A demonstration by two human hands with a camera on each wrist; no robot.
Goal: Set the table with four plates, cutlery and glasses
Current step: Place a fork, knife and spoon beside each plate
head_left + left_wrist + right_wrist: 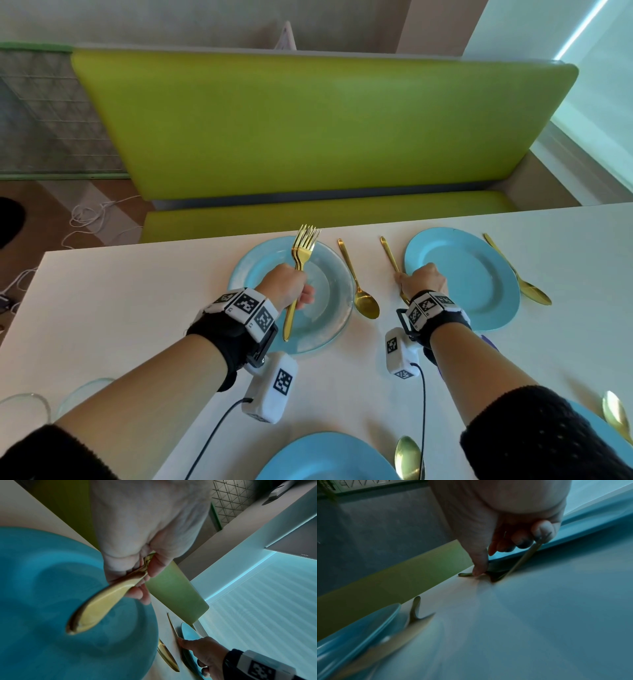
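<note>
My left hand (287,287) grips a bundle of gold forks (301,250) by their handles (102,604), tines up, above the far left blue plate (305,346), which has a clear glass plate (344,284) on it. A gold spoon (363,301) lies to the right of that plate. My right hand (423,279) pinches the near end of a single gold utensil (388,253) lying on the white table (137,308), just left of the far right blue plate (479,284). Its head is hidden under the hand. Another gold spoon (527,289) lies on that plate's right.
Two more blue plates sit at the near edge (325,459) (589,425), each with a gold spoon (407,455) (615,414) beside it. Clear glass dishes (82,394) stand at the near left. A green bench (308,130) runs behind the table's far edge.
</note>
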